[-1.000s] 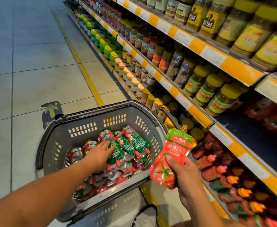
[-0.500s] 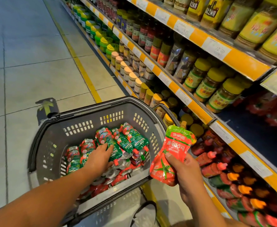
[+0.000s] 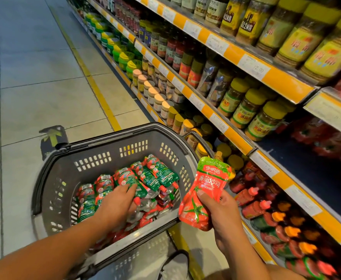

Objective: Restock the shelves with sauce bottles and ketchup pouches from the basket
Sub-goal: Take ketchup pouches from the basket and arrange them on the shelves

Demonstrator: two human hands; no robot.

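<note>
One ketchup pouch point(image 3: 205, 190) sits in the right hand point(image 3: 224, 215), pinched at its lower half with the thumb across the printed front and the fingers curled behind it. It is held upright with a slight lean, its long axis running from the rounded bottom near the basket's rim up to the spout cap, which points up and a little right, toward the shelves. The red front with the tomato picture faces the camera. The pouch hangs just right of the grey basket point(image 3: 97, 156), between it and the lowest shelf.

Inside the basket, the left hand point(image 3: 117, 203) reaches down onto the heap of small pouches point(image 3: 151, 178), red and green, lying flat in a jumble with their caps pointing various ways. Its fingers are spread and lie on top of the packets; whether they grip one cannot be told.

To the right run orange-edged shelves point(image 3: 236, 136) with white price tags. Jars with yellow lids point(image 3: 266, 120) stand on the middle shelf, and a dark, bare stretch of shelf board shows just beyond them. Squeeze bottles with red and orange caps point(image 3: 266, 211) lie on the lowest shelf beside the right hand. The floor point(image 3: 34, 87) is pale tile with a yellow line point(image 3: 97, 91) running along the shelf foot.
</note>
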